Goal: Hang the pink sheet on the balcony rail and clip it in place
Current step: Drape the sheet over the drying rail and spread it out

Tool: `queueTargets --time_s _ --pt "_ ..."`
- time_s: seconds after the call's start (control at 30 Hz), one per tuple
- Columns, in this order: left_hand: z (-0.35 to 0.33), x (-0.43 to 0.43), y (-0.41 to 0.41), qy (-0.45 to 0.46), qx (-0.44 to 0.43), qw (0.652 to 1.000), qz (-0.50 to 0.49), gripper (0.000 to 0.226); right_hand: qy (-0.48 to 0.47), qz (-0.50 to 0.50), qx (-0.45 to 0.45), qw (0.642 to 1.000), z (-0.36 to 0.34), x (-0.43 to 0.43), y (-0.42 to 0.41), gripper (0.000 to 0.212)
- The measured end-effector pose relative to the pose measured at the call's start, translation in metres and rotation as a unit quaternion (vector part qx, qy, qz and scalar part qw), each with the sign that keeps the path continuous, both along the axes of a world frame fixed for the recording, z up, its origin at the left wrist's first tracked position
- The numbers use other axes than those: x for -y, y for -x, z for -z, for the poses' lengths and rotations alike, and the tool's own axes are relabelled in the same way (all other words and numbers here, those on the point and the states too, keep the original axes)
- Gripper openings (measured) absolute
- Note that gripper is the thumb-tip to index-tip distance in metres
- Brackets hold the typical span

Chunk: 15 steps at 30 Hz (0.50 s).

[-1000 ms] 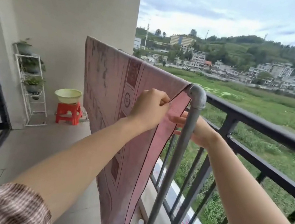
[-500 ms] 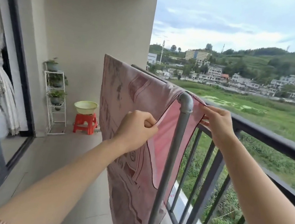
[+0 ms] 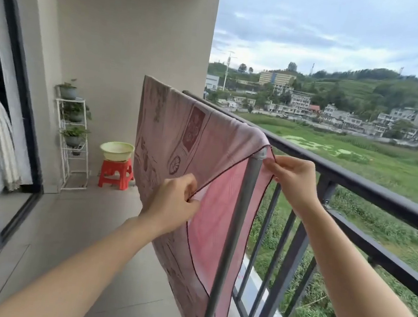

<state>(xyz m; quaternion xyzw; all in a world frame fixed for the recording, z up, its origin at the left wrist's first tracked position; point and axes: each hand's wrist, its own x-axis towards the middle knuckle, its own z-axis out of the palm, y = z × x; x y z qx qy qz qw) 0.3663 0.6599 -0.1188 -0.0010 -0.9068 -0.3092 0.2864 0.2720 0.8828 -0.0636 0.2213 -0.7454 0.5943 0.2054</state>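
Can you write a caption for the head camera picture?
Both hands, left and right, pinch the pink sheet's edge over a grey pipe rail.

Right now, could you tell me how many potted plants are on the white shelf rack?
3 clearly: one pot on top, one on the next tier, one below that. A smaller pot may hang beneath; it is too small to tell.

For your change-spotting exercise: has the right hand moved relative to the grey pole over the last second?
Yes. The right hand has risen from behind the grey pole, below its elbow, to beside the elbow, pinching the pink sheet hem.
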Motion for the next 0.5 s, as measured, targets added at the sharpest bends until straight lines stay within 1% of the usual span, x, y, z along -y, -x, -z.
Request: queueTargets --time_s 0.07,0.13,0.17,0.27,0.33,0.43,0.5 --pt "0.017 -0.007 0.005 0.004 0.019 1.000 -0.023 0.019 -0.023 0.009 0.013 1.000 0.016 -0.001 0.004 0.013" --pt "0.026 -0.014 0.011 0.015 0.041 0.999 -0.031 0.017 -0.067 -0.006 0.048 0.997 0.029 -0.002 0.011 0.017" --pt "0.030 -0.016 0.014 0.014 0.050 0.998 -0.026 0.019 -0.097 -0.011 0.071 0.993 0.034 -0.003 0.015 0.018" --pt "0.042 -0.017 0.020 -0.008 0.071 0.997 0.005 0.029 -0.207 -0.008 0.137 0.969 0.050 -0.005 0.021 0.030" --pt "0.048 -0.015 0.021 -0.014 0.084 0.996 0.011 0.029 -0.261 -0.012 0.169 0.950 0.059 -0.005 0.019 0.028" --pt "0.052 -0.014 0.019 -0.024 0.093 0.995 0.031 0.021 -0.269 -0.025 0.202 0.942 0.064 -0.008 0.012 0.025" --pt "0.050 -0.013 0.016 -0.007 0.115 0.991 0.068 0.018 -0.239 -0.006 0.184 0.953 0.059 -0.011 0.012 0.028"
